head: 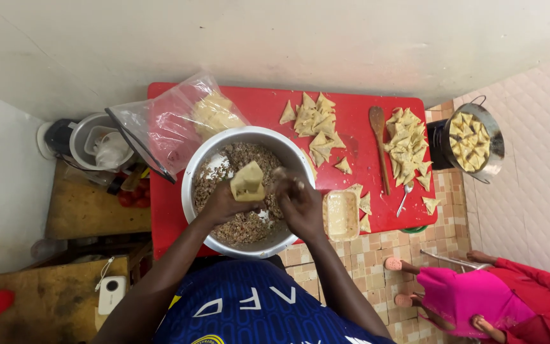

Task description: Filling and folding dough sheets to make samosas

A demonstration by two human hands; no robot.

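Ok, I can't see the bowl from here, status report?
Left hand holds folded pastry cone over metal bowl. Right hand pinching filling. Nothing in the way.

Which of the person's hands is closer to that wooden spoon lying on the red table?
The right. The right hand is over the bowl's right side, toward the wooden spoon. The left hand holds a folded pastry on the bowl's far side from the spoon.

Bowl of minced filling (247, 185) on table (256, 105), bag of wrappers (179, 124) left behind it, folded samosas (316, 124) right, wooden spatula (380, 143) beyond, pot (475, 143) far right
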